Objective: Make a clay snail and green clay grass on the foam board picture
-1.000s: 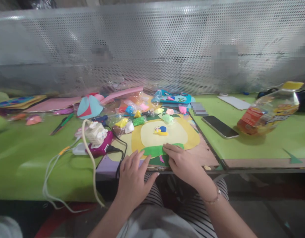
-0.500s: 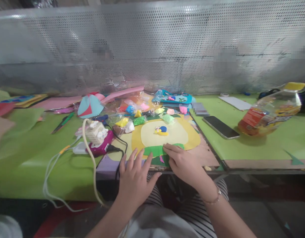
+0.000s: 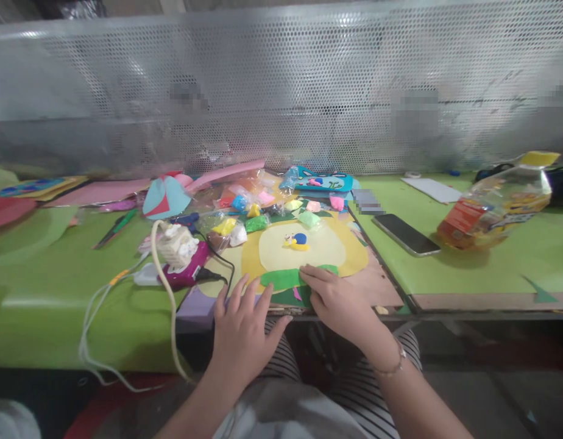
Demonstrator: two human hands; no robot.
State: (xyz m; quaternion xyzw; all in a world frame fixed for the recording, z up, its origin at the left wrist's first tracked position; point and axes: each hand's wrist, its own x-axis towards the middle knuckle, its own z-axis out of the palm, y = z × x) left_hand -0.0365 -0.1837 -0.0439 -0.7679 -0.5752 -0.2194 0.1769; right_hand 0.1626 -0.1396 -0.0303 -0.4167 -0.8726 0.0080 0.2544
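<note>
My right hand (image 3: 339, 299) lies with its fingers stretched out flat over a long green strip (image 3: 280, 279), which looks like flattened clay or paper. The strip runs along the lower edge of a cream paper shape (image 3: 272, 244) set on a larger yellow sheet (image 3: 357, 256). On the cream shape sits a small snail figure (image 3: 300, 241) with a blue shell and a yellow body. My left hand (image 3: 245, 329) has its fingers spread at the near table edge, its fingertips close to the strip's left end. It holds nothing. Dark green paper and a pink scrap (image 3: 297, 294) lie below the strip.
Several bags of coloured clay (image 3: 256, 224) lie behind the sheet. A purple power strip (image 3: 185, 271) with a white plug and looping cables stands left, scissors (image 3: 114, 229) beyond. At right are a phone (image 3: 406, 234) and a drink bottle (image 3: 496, 204). A perforated metal panel (image 3: 281, 91) borders the back.
My left hand has drawn slightly left and away from the green strip, uncovering its left end. My right hand stays on the strip.
</note>
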